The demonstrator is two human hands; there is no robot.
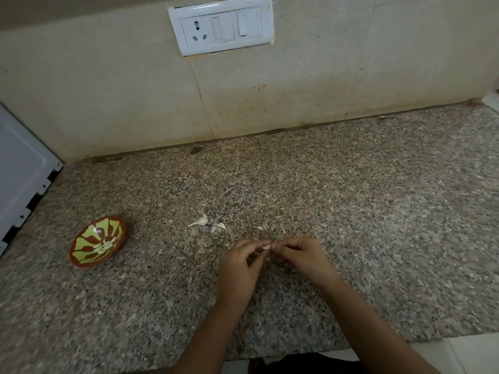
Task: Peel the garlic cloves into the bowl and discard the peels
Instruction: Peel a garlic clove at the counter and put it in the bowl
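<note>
My left hand (239,268) and my right hand (299,256) meet fingertip to fingertip just above the granite counter, pinching a small white garlic clove (266,247) between them. A red bowl with a yellow-green pattern (81,255) sits at the left of the counter and holds several pale peeled cloves (105,245). Beyond my hands, loose white garlic pieces lie on the counter: one with a tail (200,221), a smaller one (219,226), and thin scraps of peel (262,227).
The speckled granite counter (351,211) ends at a tiled wall with a white switch and socket plate (221,25). A white appliance edge (19,168) stands at the far left. The counter's front edge runs near the bottom, with pale floor (464,354) at lower right.
</note>
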